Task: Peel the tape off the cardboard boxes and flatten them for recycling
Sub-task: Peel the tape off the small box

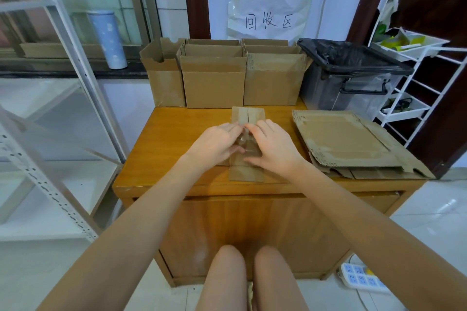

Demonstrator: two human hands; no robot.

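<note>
While our left hand (214, 144) and right hand (271, 148) pinch clear tape (244, 139) on the small box (246, 118) at surface centre, flattened cardboard (346, 141) lies at 3 o'clock, three boxes (213, 78) wait at 12.

Wooden table (161, 139) beneath both hands. Beyond the right hand, at the table's far right corner, a translucent bin lined with a black bag (353, 76). Straight ahead of the hands, a handwritten paper sign (269, 21) on the wall. Far left of the left hand, a pale blue tumbler (107, 39) on the sill. Far right, a white wire rack (414, 83). Below the right forearm, a power strip (361, 278) on the floor.
</note>
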